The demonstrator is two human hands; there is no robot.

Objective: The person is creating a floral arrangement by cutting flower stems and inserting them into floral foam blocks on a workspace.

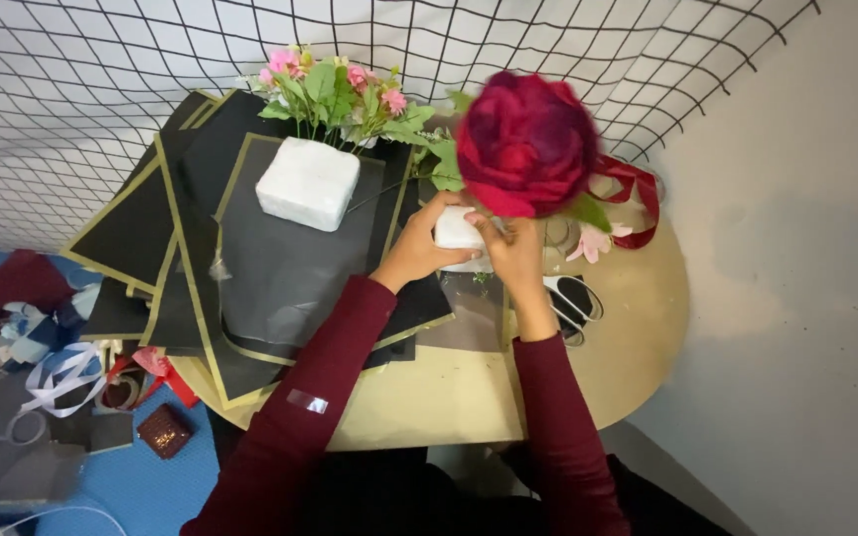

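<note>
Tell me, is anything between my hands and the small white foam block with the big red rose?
Nothing visible. The left hand and right hand both grip the small white foam block directly, and the big red rose rises above it.

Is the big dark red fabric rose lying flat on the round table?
No, the big dark red fabric rose stands raised above the round wooden table, over a small white foam block that both hands grip.

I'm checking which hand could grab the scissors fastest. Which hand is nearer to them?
The right hand is nearer: the scissors lie just beside and below its wrist. The left hand is farther off, on the other side of the small white block that both hands hold.
</note>
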